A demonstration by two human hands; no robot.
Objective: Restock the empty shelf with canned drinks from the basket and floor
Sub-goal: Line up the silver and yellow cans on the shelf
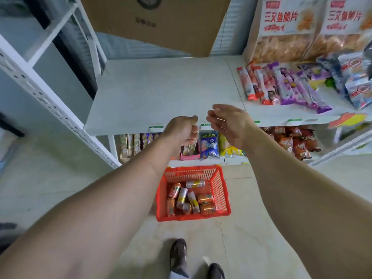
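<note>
Both arms stretched out over the front edge of the empty shelf right now and I've got nothing in either one. My left hand is loosely curled with the fingers tucked under, my right hand is spread, palm turned inward. So I'd say I'm at the very start, not a single can up there yet. The cans are all lying loose on their sides in the red basket on the floor, right below the shelving near my feet; I don't see any loose ones on the tiles. Next move is bending down and grabbing some, probably one per hand. Can labels are too small to read. Only the big chip bags up right are legible: 三文鱼脆片
</note>
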